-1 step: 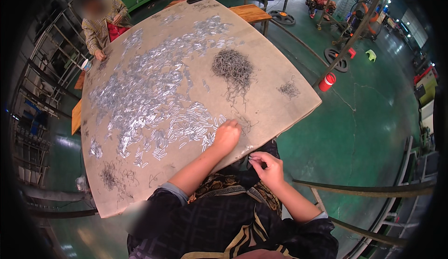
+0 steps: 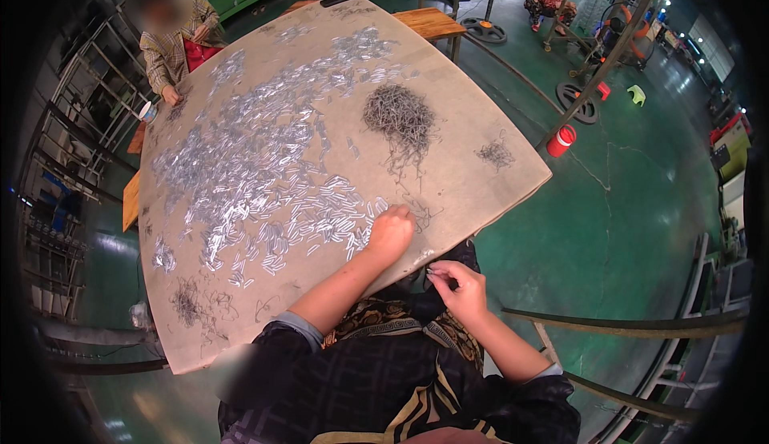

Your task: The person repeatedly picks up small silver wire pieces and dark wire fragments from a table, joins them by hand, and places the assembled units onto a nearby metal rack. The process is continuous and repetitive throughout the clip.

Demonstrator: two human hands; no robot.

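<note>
Shiny, slender silver metal pieces [image 2: 232, 213] are lying scattered leftward from the left hand [image 2: 392, 232]; thin, dark, bent wires [image 2: 423, 215] are tangling just beside it. Its fingers are curling, the tips hidden, grip unclear. The right hand [image 2: 460, 285] is holding thumb and forefinger close, contents indiscernible, beside the flat tan tabletop [image 2: 473, 100]. Glossy green floor [image 2: 609, 244] is surrounding it.

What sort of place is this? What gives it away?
Likely a workshop or factory floor: a broad worktable strewn with small silvery pieces, a heap of dark wiry pieces on it, and a glossy green floor.
</note>
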